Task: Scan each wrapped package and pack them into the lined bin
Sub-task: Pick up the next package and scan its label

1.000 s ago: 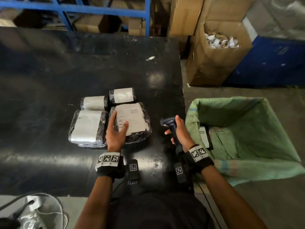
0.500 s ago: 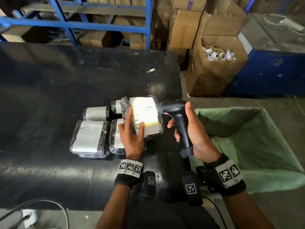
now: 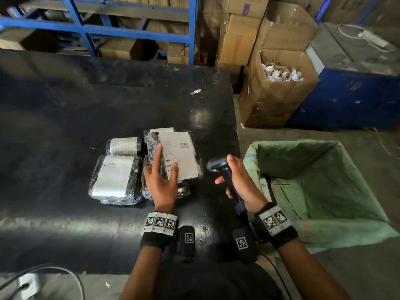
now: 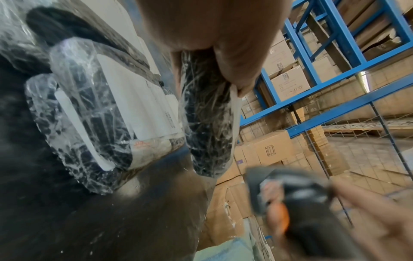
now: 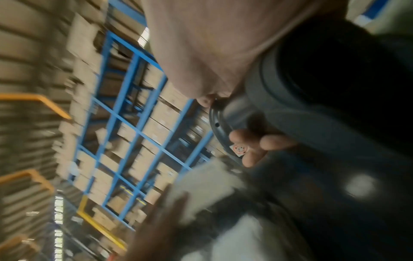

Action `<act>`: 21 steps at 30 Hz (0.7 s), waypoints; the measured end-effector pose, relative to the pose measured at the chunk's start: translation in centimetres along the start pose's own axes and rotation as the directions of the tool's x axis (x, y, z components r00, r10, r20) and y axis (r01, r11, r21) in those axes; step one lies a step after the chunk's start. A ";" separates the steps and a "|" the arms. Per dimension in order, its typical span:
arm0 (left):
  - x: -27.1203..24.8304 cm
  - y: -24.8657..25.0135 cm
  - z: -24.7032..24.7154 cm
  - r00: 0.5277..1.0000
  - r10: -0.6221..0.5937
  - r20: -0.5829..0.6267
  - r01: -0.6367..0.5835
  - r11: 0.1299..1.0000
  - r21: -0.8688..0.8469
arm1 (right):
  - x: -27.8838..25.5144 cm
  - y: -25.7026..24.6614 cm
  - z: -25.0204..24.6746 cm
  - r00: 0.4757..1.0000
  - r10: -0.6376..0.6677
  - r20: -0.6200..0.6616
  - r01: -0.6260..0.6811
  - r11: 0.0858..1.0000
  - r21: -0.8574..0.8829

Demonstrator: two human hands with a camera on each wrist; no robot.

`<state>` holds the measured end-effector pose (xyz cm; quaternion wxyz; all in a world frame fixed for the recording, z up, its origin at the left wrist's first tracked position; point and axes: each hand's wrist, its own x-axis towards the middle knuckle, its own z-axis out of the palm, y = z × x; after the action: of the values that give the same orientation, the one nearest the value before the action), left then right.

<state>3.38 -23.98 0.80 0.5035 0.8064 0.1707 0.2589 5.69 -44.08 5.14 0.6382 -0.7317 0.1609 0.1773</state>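
Observation:
My left hand (image 3: 161, 178) holds a plastic-wrapped black package (image 3: 180, 156) with a white label, tilted up above the pile; its thumb (image 4: 232, 58) pinches the label side. Under it and to its left lie several more wrapped packages (image 3: 114, 178) on the black table (image 3: 65, 118). My right hand (image 3: 240, 180) grips a dark handheld scanner (image 3: 218, 167) just right of the held package, its head turned toward the label. The same scanner (image 5: 263, 113) fills the right wrist view. The green-lined bin (image 3: 320, 176) stands right of the table, with a package (image 3: 265, 185) inside.
An open cardboard box (image 3: 275, 92) full of paper scraps and a blue cabinet (image 3: 355, 96) stand behind the bin. Blue shelving (image 3: 138, 33) with cartons runs behind the table. A cable (image 3: 54, 276) lies on the floor at lower left.
My left hand picked a package off the pile and tilted it up. My right hand raised the scanner to the label half a second ago, and has now lowered it somewhat.

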 end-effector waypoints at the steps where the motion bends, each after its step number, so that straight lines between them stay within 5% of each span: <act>1: 0.1 -0.3 -0.4 1.000 0.002 -0.011 -0.002 1.000 0.020 | 0.6 1.4 0.1 0.998 0.058 -0.015 -0.059 0.998 -0.039; 5: 0.1 -1.1 -2.1 0.998 -0.045 -0.036 0.045 0.999 -0.001 | 1.9 5.9 1.4 0.974 0.204 -0.095 -0.211 0.975 -0.072; 13: 0.0 -0.4 -4.4 0.998 -0.063 0.008 0.063 0.998 -0.013 | 5.9 11.2 5.1 0.971 0.209 -0.116 -0.199 0.975 0.096; 21: 0.8 0.3 -3.6 0.986 -0.075 0.149 0.088 0.993 -0.083 | 4.7 8.4 2.7 0.975 0.102 -0.199 -0.147 0.963 -0.226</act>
<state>1.88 -21.07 2.60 0.5605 0.7920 0.1547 0.1859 5.79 -42.58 -4.72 0.5149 -0.8051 0.2430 0.1662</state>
